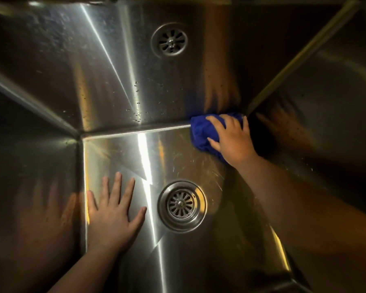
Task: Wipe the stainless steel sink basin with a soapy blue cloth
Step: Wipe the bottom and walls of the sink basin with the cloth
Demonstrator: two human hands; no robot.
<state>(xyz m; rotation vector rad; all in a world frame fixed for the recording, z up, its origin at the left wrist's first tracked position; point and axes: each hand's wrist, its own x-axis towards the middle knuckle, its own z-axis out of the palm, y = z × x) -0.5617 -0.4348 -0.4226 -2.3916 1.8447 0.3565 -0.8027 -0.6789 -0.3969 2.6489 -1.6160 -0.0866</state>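
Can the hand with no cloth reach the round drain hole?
Probably yes. The left hand lies flat on the sink floor right beside the drain, with nothing between them.

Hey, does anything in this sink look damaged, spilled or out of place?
Nothing broken or askew. Fine scratches mark the sink floor above the drain, and dark specks dot the back wall, left of the blue cloth.

Right hand (pixel 232 140) presses blue cloth (pixel 201 134) into sink (pixel 118 157) corner (left hand (pixel 112 216) flat beside drain (pixel 182 206))
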